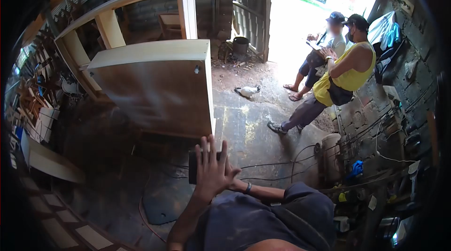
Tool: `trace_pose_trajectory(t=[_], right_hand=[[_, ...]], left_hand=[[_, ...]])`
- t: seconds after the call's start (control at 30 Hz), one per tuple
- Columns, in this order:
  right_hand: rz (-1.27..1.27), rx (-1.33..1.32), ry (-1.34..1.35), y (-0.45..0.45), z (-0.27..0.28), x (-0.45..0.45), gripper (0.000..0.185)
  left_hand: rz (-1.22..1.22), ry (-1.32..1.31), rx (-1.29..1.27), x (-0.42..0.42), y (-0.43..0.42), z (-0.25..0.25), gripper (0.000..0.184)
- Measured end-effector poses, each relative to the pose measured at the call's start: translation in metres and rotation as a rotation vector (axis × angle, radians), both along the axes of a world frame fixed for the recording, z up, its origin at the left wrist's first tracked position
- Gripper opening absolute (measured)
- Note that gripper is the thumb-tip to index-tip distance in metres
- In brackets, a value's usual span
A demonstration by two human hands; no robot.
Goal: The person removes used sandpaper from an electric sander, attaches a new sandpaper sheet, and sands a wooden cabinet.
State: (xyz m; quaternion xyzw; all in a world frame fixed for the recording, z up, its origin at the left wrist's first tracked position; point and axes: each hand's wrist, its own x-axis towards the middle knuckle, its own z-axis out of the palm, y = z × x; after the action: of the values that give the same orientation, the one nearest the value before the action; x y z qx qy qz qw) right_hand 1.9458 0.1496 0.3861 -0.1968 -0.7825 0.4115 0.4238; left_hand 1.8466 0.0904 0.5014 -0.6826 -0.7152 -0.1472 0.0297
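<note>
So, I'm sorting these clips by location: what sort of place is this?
Probably a furniture or woodworking workshop: a large brown wooden box-like piece with pale edges stands in front of a pale, open wooden frame, and what look like loose brown wooden pieces are heaped at far left.

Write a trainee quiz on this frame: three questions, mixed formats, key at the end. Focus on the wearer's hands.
1. True or false: the left hand has its fingers spread apart.

2. Multiple choice: what shows partly hidden behind that hand?
A. a coil of rope
B. a dark object
C. a yellow cup

3. Short answer: which of the wearer's wrists bears the wristband?

Key:
1. True; gaps show between them.
2. B; the edge of the dark object shows to one side. What it is cannot be told.
3. The right; it sits just behind the right hand.
</note>
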Motion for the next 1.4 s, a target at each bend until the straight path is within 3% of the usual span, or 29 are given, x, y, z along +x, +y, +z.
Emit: trace_pose_trajectory(t=[0.03,0.1,0.2,0.27,0.3,0.4,0.47,0.5,0.57,0.63,0.7,0.73,0.8,0.9,1.03,1.17,1.27,1.37,1.4], right_hand=[[-0.027,0.074,0.015,0.005,0.0,0.002,0.1],[0.09,-0.288,0.031,0.022,-0.021,0.011,0.102],[0.184,-0.345,0.064,0.044,-0.041,0.018,0.111],[0.284,-0.321,0.145,0.054,-0.085,0.028,0.123],[0.334,-0.407,0.006,0.057,-0.104,0.038,0.115],[0.391,-0.665,-0.791,0.066,-0.152,0.086,0.089],[0.403,-0.715,-1.048,0.081,-0.177,0.127,0.077],[0.383,-0.71,-1.041,0.09,-0.188,0.149,0.074],[0.339,-0.715,-1.024,0.105,-0.21,0.194,0.068],[0.291,-0.724,-1.003,0.112,-0.225,0.24,0.061],[0.241,-0.748,-0.976,0.109,-0.24,0.289,0.055],[0.225,-0.757,-0.959,0.109,-0.246,0.31,0.052],[0.205,-0.775,-0.909,0.106,-0.251,0.346,0.046],[0.217,-0.718,-0.772,0.108,-0.255,0.359,0.037],[0.141,-0.355,-0.582,0.121,-0.19,0.238,0.029],[-0.082,0.328,-0.153,0.161,-0.022,0.063,0.024],[-0.435,0.881,0.104,0.196,0.122,-0.006,0.025],[-0.885,1.177,0.047,0.304,0.202,0.017,0.034],[-1.047,1.232,-0.009,0.36,0.219,0.04,0.041]], left_hand=[[-0.003,0.003,-0.01,0.002,0.005,0.005,0.104],[0.012,-0.217,0.019,0.0,0.012,0.032,0.105],[0.034,-0.257,0.232,-0.009,0.016,0.069,0.1],[0.079,-0.1,0.075,-0.009,0.048,0.028,0.096],[0.085,-0.06,-0.083,-0.008,0.061,0.01,0.094],[0.104,-0.234,0.131,-0.019,0.058,0.011,0.092],[0.272,-0.169,0.188,-0.02,0.044,0.039,0.097],[0.306,-0.12,0.264,-0.019,0.04,0.046,0.098],[0.154,-0.479,0.229,-0.001,0.06,0.041,0.089],[0.011,-0.289,-0.052,0.016,0.087,0.011,0.088],[0.2,-0.084,0.085,0.035,0.113,-0.031,0.089],[0.219,-0.18,0.254,0.039,0.119,-0.034,0.091],[0.146,-0.243,0.232,0.036,0.103,0.01,0.092],[0.071,-0.279,0.322,0.035,0.09,0.032,0.092],[0.14,-0.303,0.36,0.042,0.107,-0.013,0.09],[0.148,-0.616,0.614,0.01,0.043,0.013,0.088],[0.076,-0.664,0.295,0.018,0.013,-0.049,0.1],[0.13,-0.712,-0.175,0.046,0.014,-0.169,0.121],[0.173,-0.884,-0.361,0.04,0.028,-0.196,0.124]])
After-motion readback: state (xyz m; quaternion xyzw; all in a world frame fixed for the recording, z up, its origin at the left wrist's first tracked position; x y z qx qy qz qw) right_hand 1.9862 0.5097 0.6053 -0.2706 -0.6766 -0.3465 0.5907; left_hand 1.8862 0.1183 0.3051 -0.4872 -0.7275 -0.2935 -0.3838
